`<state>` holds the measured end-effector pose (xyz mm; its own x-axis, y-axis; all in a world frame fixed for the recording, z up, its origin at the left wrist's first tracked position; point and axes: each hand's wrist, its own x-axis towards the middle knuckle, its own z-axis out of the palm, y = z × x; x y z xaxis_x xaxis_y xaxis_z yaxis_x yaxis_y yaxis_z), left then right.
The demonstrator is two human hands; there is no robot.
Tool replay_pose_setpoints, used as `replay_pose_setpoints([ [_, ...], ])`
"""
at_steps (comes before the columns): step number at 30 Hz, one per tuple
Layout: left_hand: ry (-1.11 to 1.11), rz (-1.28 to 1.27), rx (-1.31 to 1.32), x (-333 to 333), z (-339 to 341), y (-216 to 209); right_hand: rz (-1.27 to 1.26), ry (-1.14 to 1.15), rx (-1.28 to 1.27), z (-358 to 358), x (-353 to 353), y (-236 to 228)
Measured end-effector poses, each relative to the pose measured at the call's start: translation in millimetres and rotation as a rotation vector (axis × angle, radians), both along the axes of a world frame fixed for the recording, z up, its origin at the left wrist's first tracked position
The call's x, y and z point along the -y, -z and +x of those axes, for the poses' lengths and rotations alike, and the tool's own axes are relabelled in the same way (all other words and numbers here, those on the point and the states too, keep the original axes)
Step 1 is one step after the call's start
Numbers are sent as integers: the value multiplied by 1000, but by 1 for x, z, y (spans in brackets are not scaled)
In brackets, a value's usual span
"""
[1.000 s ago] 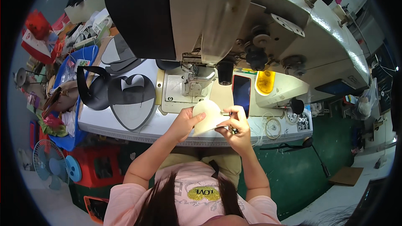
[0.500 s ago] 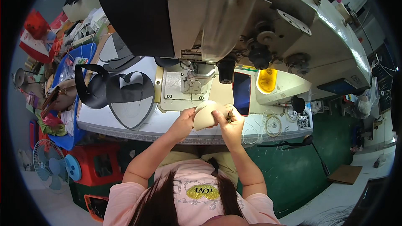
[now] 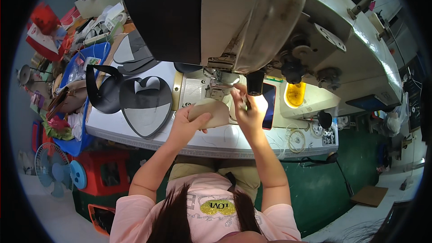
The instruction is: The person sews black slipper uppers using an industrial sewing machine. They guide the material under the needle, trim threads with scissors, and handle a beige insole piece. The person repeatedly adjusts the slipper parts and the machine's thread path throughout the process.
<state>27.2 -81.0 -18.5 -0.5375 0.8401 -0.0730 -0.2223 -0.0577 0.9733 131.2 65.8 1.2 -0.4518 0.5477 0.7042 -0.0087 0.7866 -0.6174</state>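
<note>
My left hand (image 3: 185, 125) is closed on the near left end of a curved beige piece of sheet material (image 3: 214, 113), thumb on top. It is held above the front edge of the white sewing table (image 3: 105, 123). My right hand (image 3: 250, 111) is raised beside the needle area (image 3: 218, 91) of a sewing machine (image 3: 263, 18), its fingertips close to the presser foot. Tucked in the right hand is a small metal tool (image 3: 245, 104) that looks like thread snips, mostly hidden by the fingers.
Left of the machine lie a black and grey heart-shaped piece (image 3: 146, 114) and a black strap (image 3: 93, 92). A phone (image 3: 268, 101) lies behind my right hand, near a yellow oval dish (image 3: 294, 94). A crowded blue tub (image 3: 78, 146) stands at the left; the machine overhangs the work.
My right hand has let go of the beige piece and moved up toward the needle. My left hand keeps the piece and has shifted slightly left. The view has shifted a little.
</note>
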Motion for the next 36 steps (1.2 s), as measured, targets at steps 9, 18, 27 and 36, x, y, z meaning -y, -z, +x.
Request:
replay_pose_setpoints([
  [9, 62, 5, 192, -9, -26, -8, -241, 126, 516, -30, -9, -8],
  [18, 20, -56, 143, -49, -51, -33, -168, -88, 140, 28, -34, -6],
  [27, 5, -53, 78, -56, -53, -28, -345, -115, 126, 35, -34, 5],
  [36, -581, 442, -1531, -27, -7, -17, -400, -300, 64, 35, 8, -15],
])
